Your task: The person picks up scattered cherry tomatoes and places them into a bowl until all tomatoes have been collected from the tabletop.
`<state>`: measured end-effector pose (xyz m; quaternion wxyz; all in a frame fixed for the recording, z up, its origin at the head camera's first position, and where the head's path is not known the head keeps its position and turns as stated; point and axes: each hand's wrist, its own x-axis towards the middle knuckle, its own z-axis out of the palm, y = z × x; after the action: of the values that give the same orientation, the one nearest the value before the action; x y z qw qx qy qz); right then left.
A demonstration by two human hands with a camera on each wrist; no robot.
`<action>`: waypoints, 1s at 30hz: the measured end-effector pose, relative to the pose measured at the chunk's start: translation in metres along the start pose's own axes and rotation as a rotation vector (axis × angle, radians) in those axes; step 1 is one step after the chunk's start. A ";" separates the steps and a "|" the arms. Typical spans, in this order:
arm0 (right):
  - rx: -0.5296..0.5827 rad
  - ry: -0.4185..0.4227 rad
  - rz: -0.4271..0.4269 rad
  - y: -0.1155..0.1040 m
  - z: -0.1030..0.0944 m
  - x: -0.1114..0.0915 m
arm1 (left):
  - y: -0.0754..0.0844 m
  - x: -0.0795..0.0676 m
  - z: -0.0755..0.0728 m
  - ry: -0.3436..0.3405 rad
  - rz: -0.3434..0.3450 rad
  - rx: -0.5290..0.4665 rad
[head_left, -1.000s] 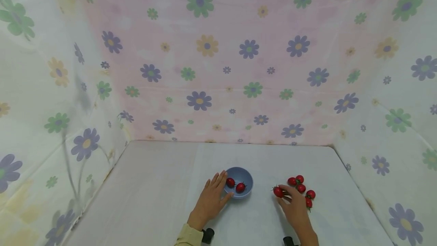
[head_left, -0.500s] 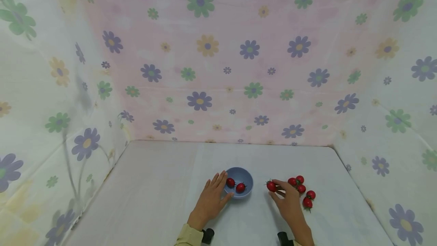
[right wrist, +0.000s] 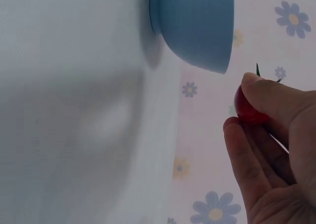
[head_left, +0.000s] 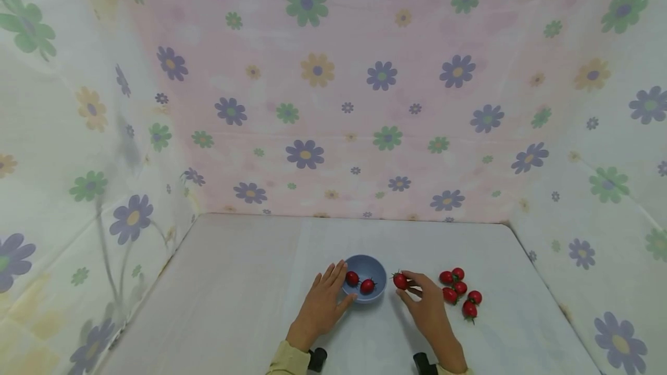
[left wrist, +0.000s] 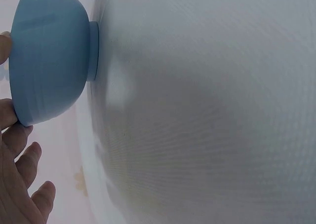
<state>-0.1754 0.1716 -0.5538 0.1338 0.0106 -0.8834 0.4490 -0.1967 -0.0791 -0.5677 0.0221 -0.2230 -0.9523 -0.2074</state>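
Observation:
A blue bowl point(head_left: 372, 298) stands on the white table with two cherry tomatoes point(head_left: 367, 286) in it. At its left side my left hand point(head_left: 320, 302) rests against the rim, fingers extended and thumb spread toward the near edge; the left wrist view shows thumb and fingertips at the bowl point(left wrist: 49, 56). My right hand point(head_left: 428, 305) pinches another cherry tomato point(head_left: 399, 281) between thumb and fingers, just right of the bowl. In the right wrist view this tomato point(right wrist: 248, 109) shows its green stem, raised above the table and apart from the bowl point(right wrist: 197, 26).
Several more cherry tomatoes point(head_left: 460, 288) lie in a loose group on the table point(head_left: 250, 282), to the right of my right hand. Flower-printed cloth point(head_left: 339, 91) walls the table at the back and both sides.
My right hand has carried the pinched tomato leftward from beside the group to near the bowl's right rim. My left hand and the bowl have stayed put.

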 end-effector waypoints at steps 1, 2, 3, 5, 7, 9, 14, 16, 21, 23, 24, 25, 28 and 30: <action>0.007 0.003 -0.013 -0.001 0.001 0.000 | 0.000 0.000 0.000 0.000 0.000 0.001; 0.015 0.004 -0.025 -0.001 0.002 0.001 | 0.000 0.000 0.000 0.001 0.001 0.002; 0.024 0.005 -0.036 -0.001 0.003 0.001 | 0.000 0.000 0.000 0.003 0.002 0.002; 0.038 0.006 -0.058 -0.002 0.005 0.003 | -0.001 0.000 0.000 0.004 0.003 0.005; 0.038 0.003 -0.083 -0.004 0.008 0.004 | -0.001 0.000 0.000 0.005 0.003 0.004; 0.037 0.004 -0.115 -0.006 0.010 0.006 | -0.001 0.000 0.000 0.004 0.002 0.003; 0.017 -0.010 -0.152 -0.012 0.015 0.010 | -0.001 0.001 0.001 -0.002 0.002 0.005; 0.006 -0.021 -0.150 -0.014 0.017 0.012 | -0.001 0.000 0.001 0.000 0.005 0.008; -0.007 -0.033 -0.169 -0.017 0.024 0.017 | -0.001 0.000 0.001 0.010 0.009 -0.001; -0.007 -0.031 -0.191 -0.017 0.026 0.019 | -0.001 0.000 0.000 0.011 0.008 -0.008; -0.004 -0.032 -0.201 -0.017 0.027 0.020 | 0.000 0.000 0.000 0.010 0.008 -0.009; 0.000 -0.033 -0.209 -0.018 0.028 0.020 | 0.000 0.000 0.000 0.010 0.008 -0.009; 0.010 -0.051 -0.203 -0.020 0.030 0.022 | 0.001 -0.001 -0.001 0.009 0.006 -0.005; 0.016 -0.064 -0.194 -0.021 0.032 0.022 | 0.001 -0.001 -0.002 0.010 0.007 -0.002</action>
<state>-0.2011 0.1362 -0.5492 0.1480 0.1117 -0.8783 0.4406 -0.1953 -0.0793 -0.5658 0.0271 -0.2252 -0.9512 -0.2093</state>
